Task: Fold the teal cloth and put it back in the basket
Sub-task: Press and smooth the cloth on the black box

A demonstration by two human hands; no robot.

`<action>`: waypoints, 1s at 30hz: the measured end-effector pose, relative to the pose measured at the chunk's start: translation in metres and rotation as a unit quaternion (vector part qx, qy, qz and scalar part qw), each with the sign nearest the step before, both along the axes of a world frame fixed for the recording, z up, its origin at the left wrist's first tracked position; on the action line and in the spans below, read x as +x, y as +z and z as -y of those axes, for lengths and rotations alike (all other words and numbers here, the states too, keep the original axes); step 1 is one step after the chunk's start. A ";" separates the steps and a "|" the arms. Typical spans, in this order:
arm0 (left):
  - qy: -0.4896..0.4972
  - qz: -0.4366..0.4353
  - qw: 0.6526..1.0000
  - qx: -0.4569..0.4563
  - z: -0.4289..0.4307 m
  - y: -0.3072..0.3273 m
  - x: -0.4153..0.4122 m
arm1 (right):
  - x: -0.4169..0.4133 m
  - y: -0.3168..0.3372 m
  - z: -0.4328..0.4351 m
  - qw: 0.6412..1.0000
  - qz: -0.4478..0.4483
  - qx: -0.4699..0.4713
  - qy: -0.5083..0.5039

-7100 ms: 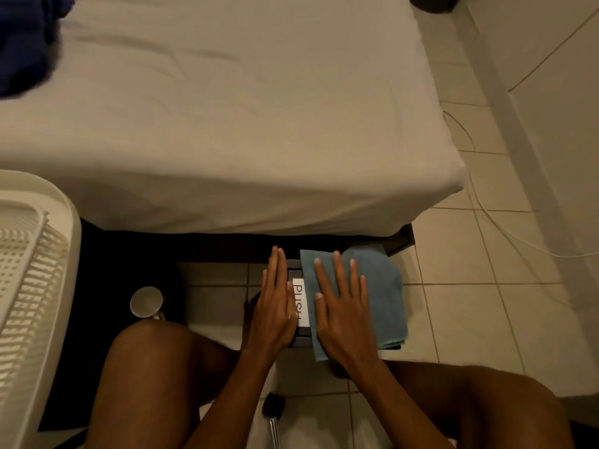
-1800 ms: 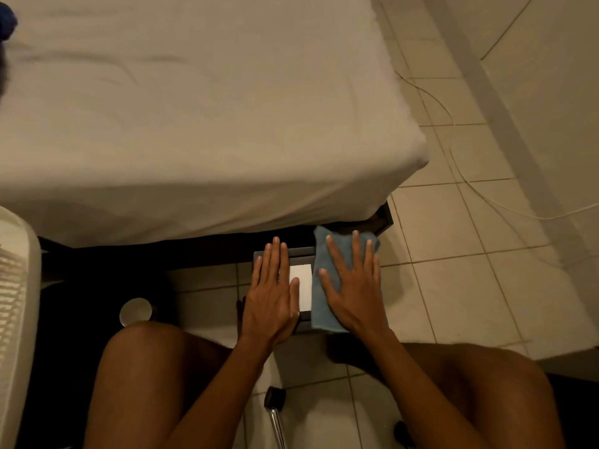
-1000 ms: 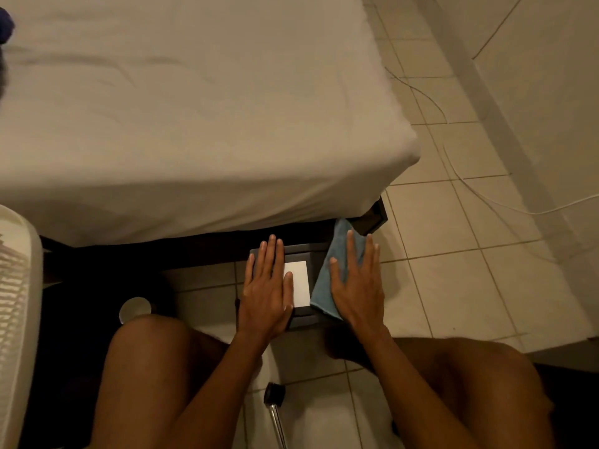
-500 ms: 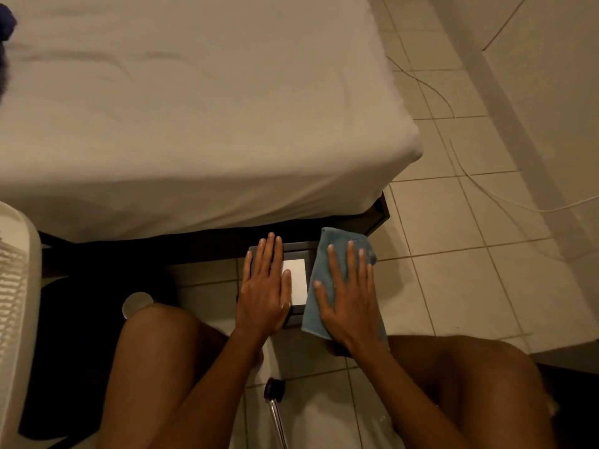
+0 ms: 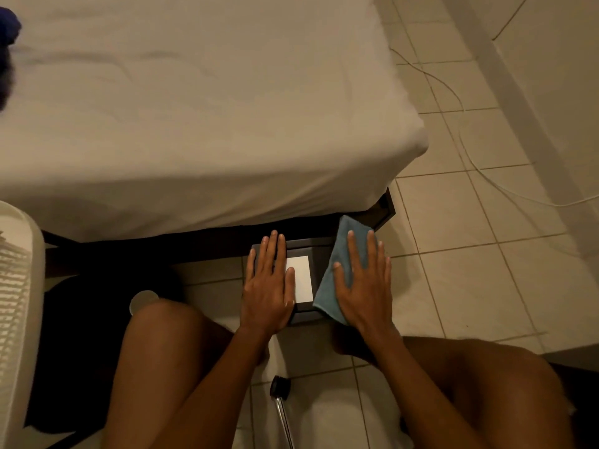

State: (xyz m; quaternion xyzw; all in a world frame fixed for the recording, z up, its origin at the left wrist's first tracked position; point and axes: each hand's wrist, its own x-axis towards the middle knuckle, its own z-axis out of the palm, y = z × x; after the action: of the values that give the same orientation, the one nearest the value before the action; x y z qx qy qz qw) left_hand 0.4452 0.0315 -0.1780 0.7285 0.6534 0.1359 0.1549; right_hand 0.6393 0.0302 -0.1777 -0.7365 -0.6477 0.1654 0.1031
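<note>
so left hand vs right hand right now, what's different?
The left hand lies flat on the bare top of the dark box, its thumb on the white label; the right hand lies flat on the teal cloth. The left hand sits wholly over the box; the right hand is over the box's right edge. Both are open, palm down, fingers pointing toward the bed.

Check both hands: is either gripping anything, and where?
Nothing is gripped. The right hand lies flat, fingers spread, pressing the folded cloth down; the left hand lies flat on the dark box.
</note>
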 end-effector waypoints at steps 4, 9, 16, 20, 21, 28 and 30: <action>0.000 0.005 1.000 -0.003 0.001 -0.002 -0.001 | -0.032 0.004 0.039 0.999 0.043 0.013 -0.018; 0.006 0.010 1.000 -0.001 -0.002 -0.002 0.000 | -0.007 0.002 0.016 0.999 0.018 0.033 0.016; 0.002 0.007 1.000 -0.005 -0.001 -0.004 -0.002 | -0.034 -0.009 0.051 0.996 0.084 0.010 -0.005; 0.001 0.004 1.000 -0.002 -0.004 -0.005 -0.001 | -0.016 -0.007 -0.002 0.998 0.049 -0.004 -0.037; -0.001 0.002 1.000 -0.003 -0.004 -0.005 -0.001 | -0.017 -0.005 -0.002 0.998 0.040 0.000 -0.044; 0.003 0.012 1.000 -0.004 -0.002 -0.004 -0.001 | -0.033 -0.010 0.019 0.999 0.029 0.026 0.007; 0.003 0.012 1.000 -0.007 -0.002 -0.004 -0.002 | -0.022 -0.003 -0.003 0.998 -0.008 0.015 0.052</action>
State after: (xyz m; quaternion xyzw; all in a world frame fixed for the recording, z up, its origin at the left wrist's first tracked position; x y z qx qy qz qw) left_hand 0.4435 0.0332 -0.1821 0.7235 0.6548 0.1403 0.1675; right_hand 0.6177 0.0328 -0.1806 -0.6989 -0.6868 0.1665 0.1103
